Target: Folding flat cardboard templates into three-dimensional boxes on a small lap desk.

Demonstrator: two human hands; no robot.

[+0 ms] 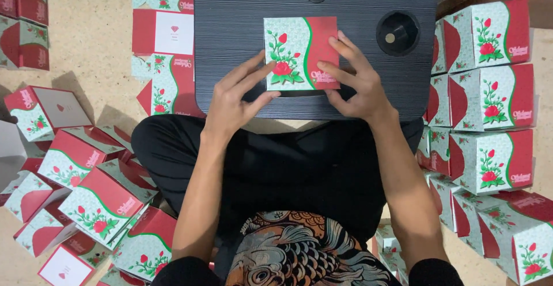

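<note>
Two hands press a flat rose box on a lap desk.

Nearest, the person sits cross-legged in black trousers (276, 165). The left hand (233, 99) and right hand (354, 81) rest open, fingers spread, on the edges of a flat folded box (299, 52) (red and pale, with roses), not closed around it. It lies on the dark lap desk (230, 27). Folded-up boxes (489, 96) stack at the right; loose ones (98, 194) lie on the left.
</note>
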